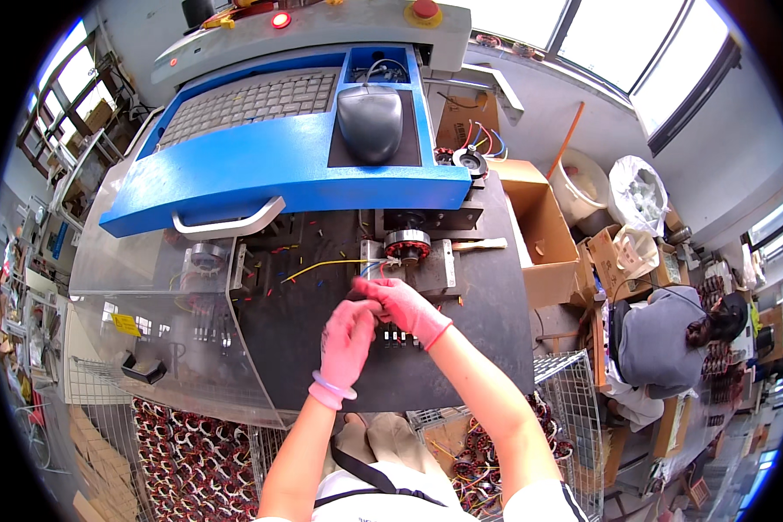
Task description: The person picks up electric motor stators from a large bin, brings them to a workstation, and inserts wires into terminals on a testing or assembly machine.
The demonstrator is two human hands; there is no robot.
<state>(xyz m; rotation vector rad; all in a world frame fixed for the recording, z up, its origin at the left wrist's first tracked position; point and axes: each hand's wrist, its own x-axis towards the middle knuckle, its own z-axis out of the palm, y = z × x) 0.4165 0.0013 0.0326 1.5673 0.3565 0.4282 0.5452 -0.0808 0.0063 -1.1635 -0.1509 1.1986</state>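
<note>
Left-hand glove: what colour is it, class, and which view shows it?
The left-hand glove is pink, shown in the head view.

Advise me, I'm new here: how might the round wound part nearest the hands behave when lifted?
The round wound part is likely heavy for its size, given its metallic-looking rim and windings. The thin, bent yellow wire beside it would probably flop. Its circular rim might roll on edge.
</note>
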